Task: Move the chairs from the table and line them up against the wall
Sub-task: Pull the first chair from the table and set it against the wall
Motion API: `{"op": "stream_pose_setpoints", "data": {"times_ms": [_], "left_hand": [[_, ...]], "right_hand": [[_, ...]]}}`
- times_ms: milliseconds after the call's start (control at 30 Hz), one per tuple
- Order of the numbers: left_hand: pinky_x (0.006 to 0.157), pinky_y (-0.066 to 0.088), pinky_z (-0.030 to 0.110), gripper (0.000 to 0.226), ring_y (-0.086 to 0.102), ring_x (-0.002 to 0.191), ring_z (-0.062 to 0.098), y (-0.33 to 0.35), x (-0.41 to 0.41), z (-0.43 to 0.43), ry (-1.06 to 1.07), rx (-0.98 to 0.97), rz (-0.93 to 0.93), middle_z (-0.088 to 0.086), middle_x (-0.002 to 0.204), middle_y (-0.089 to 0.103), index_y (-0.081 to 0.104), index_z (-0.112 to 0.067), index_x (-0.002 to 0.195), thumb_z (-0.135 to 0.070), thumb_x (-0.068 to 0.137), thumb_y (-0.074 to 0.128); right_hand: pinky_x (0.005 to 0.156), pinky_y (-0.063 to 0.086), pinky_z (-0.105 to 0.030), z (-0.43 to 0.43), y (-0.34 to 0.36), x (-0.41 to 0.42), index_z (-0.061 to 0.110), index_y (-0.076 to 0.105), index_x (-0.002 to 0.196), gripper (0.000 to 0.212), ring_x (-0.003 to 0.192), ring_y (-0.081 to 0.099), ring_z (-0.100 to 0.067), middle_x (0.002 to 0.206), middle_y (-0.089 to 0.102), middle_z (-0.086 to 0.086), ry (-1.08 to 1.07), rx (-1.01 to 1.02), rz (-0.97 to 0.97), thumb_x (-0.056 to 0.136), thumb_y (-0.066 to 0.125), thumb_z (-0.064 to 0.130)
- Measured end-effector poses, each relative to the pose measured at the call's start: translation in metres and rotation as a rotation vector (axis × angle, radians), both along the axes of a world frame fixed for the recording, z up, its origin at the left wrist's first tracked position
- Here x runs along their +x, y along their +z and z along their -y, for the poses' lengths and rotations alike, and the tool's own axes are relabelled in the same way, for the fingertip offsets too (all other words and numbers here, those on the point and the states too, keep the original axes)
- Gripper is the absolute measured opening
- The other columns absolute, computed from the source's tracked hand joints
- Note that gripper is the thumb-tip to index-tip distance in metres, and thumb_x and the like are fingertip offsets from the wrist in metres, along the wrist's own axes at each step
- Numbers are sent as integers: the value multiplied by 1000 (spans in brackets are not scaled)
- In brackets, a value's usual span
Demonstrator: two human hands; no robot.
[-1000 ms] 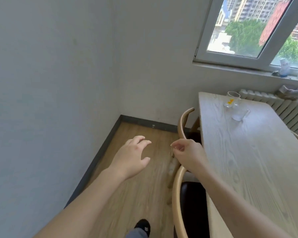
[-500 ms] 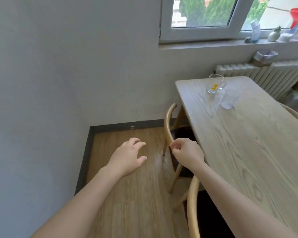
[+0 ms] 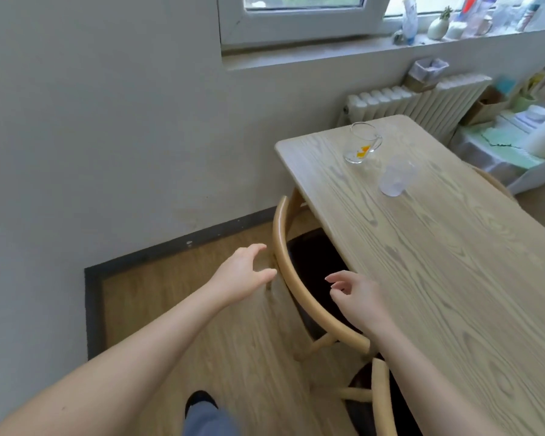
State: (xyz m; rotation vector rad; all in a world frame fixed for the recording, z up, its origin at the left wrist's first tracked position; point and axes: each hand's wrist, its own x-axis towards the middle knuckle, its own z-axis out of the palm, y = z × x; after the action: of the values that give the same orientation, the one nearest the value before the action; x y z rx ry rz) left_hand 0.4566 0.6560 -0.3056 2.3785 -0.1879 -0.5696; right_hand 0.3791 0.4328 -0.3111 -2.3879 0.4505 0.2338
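A wooden chair (image 3: 283, 247) with a curved back rail and a dark seat is tucked under the left side of the light wood table (image 3: 453, 262). My left hand (image 3: 243, 273) hovers open just left of the rail, fingers spread, close to touching it. My right hand (image 3: 353, 294) is open above the dark seat, right of the rail, holding nothing. A second chair (image 3: 383, 394) of the same kind shows at the bottom edge, nearer to me. The grey wall (image 3: 107, 136) runs along the left and behind.
Two glasses stand on the table: a handled one (image 3: 362, 143) and a frosted one (image 3: 395, 179). A white radiator (image 3: 416, 102) sits under the windowsill. A third chair's back (image 3: 493, 182) peeks past the table's right edge. Bare wood floor (image 3: 177, 309) lies between wall and chairs.
My view has swung right and down, closer to the far chair. Both hands moved forward to either side of its back rail. My right hand has opened from a loose fist.
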Motion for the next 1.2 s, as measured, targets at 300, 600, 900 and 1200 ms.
{"op": "stream_pose_setpoints", "data": {"times_ms": [300,600,900,1200], "left_hand": [[96,47,41,86,44,130,26,-72,71,51,324,-279,-484,8,152,33,13,-27,150,-36,84,68],[92,47,44,77,48,124,26,-146,74,96,558,-319,-842,4,141,46,26,-21,145,-32,83,70],[71,54,44,44,60,84,24,-173,62,123,826,-473,-968,9,95,60,46,-11,114,-11,79,73],[83,54,46,38,58,78,24,-164,70,121,879,-470,-872,10,88,59,51,-9,110,-4,77,68]], "right_hand": [[90,51,-33,1,-39,49,29,64,118,31,98,61,-11,107,68,7,-109,22,-119,89,56,20],[93,50,-34,30,-83,75,29,66,116,31,97,61,-11,106,68,7,-96,85,-240,88,56,18],[88,51,-29,53,-105,84,30,66,117,30,96,61,-9,105,68,9,-27,97,-310,90,55,20],[80,48,-19,55,-108,83,30,65,118,30,93,61,-6,105,67,10,41,88,-326,91,56,21]]}}
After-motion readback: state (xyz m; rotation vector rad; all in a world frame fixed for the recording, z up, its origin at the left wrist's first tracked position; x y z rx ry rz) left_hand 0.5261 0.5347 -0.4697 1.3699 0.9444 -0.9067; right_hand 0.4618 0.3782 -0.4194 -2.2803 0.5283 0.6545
